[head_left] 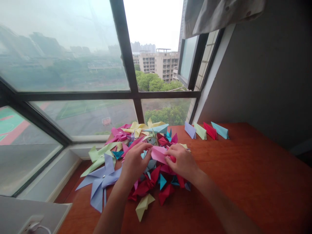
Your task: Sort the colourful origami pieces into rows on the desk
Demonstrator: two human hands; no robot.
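Note:
A pink folded paper (159, 154) is pinched between my two hands above a heap of folded paper pieces. My left hand (137, 160) grips its left edge with thumb and fingers. On the right side, my right hand (181, 160) holds the same paper with closed fingertips. Beneath and around them lie red, teal, pink and grey pieces, with a yellow folded piece (144, 206) at the near edge of the heap. A blue pinwheel (103, 178) and a green pinwheel (99, 156) lie to the left of my left hand.
Four folded papers stand in a row at the back right: purple (190, 130), green (200, 131), red (210, 131) and light blue (220, 130). Yellow pinwheels (136, 128) lie by the window behind the heap. A socket with a plug (34, 227) is at lower left of the brown table (243, 182).

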